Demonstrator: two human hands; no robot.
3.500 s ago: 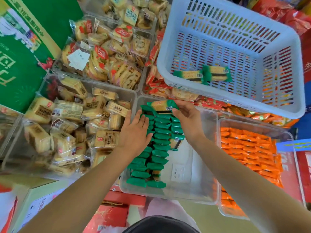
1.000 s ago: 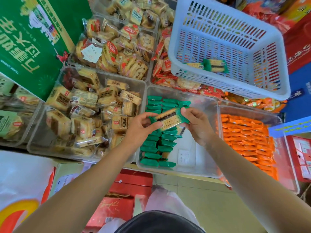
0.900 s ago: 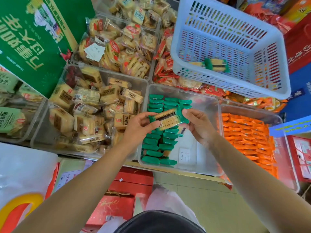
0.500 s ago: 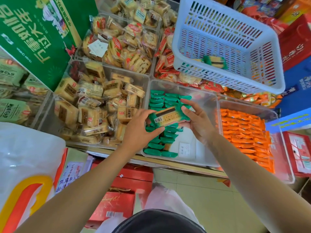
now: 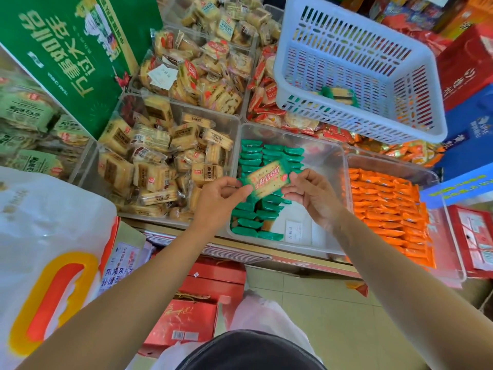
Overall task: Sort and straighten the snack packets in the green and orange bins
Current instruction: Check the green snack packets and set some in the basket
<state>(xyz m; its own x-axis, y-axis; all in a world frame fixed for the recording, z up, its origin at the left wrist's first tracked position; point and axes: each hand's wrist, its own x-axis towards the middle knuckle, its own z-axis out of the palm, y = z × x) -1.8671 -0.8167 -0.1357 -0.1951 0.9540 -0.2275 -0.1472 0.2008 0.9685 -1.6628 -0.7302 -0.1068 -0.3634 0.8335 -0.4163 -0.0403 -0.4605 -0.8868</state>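
Now, held packet [image 5: 268, 180]: a flat, glossy rectangle with green crimped ends and a clear window showing a pale, dotted cracker under red print. I hold it above the green rows, tilted, its face turned up to me.
Left hand [image 5: 218, 198]: my thumb and curled fingers pinch the packet's left end.
Right hand [image 5: 317, 197]: my thumb and fingertips pinch the right end, the other fingers curled below it.
Green bin [image 5: 326, 158]: a clear, hard plastic tub with rounded corners. Its right half is bare floor, with a small white card [image 5: 294, 231] lying flat on it.
Green packets [image 5: 253, 225]: shiny film, standing on edge in two tight columns along the bin's left side.
Orange bin [image 5: 437, 182]: the same clear tub, just beside the green one on my right.
Orange packets [image 5: 386, 209]: slim and glossy, packed on edge in close rows across most of the tub.
White basket [image 5: 357, 121]: slotted plastic, rectangular, sitting tilted behind both bins on heaps of red wrappers — a couple of green-ended packets [image 5: 337, 96] lie inside.
Beige packets [image 5: 160, 161]: blocky crackers in crinkly clear wrap, piled loose in the tub on my left.
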